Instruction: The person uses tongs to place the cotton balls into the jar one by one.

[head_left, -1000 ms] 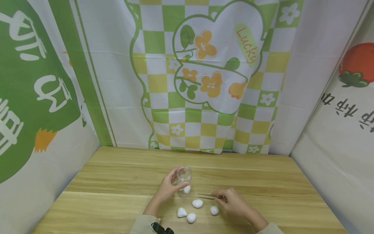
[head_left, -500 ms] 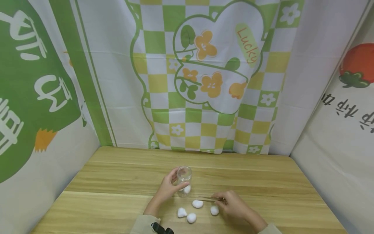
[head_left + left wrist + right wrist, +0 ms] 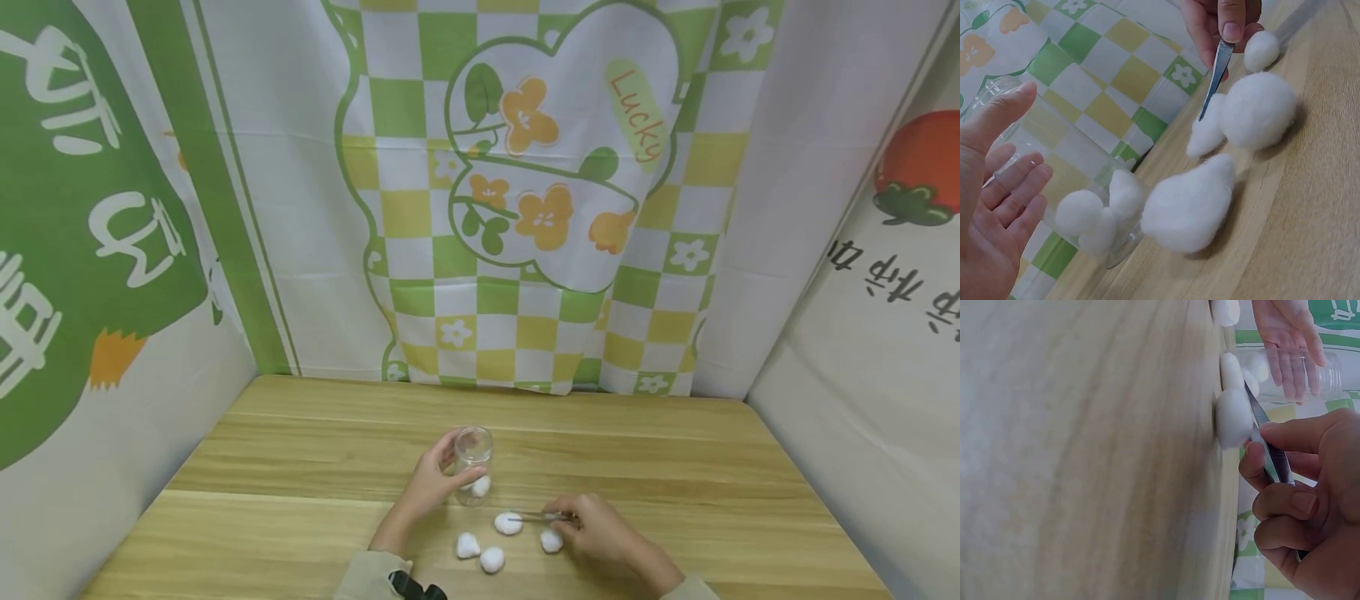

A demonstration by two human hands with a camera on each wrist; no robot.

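Tweezers (image 3: pixel 1217 75) have dropped lower since the earlier frame, pinched by the fingers of the right hand (image 3: pixel 596 527). Four fluffy white balls (image 3: pixel 492 559) lie on the tabletop (image 3: pixel 675 475): two nearest, one beside those fingers, one oval at the tweezer tips. Beyond, left hand (image 3: pixel 431 483) fingers curve around one clear jar (image 3: pixel 483 456) holding at least two more.

- The jar (image 3: pixel 474 460), clear and open-topped, stood upright on the counter (image 3: pixel 337 450), the left hand (image 3: pixel 429 485) at its side; white balls lay in its bottom.
- The tweezers (image 3: pixel 1215 76), slim and silvery, slanted in the right hand (image 3: pixel 600 525), tips at the ball nearest the jar.
- Four fluffy balls (image 3: pixel 492 559) lay outside, one tapered.
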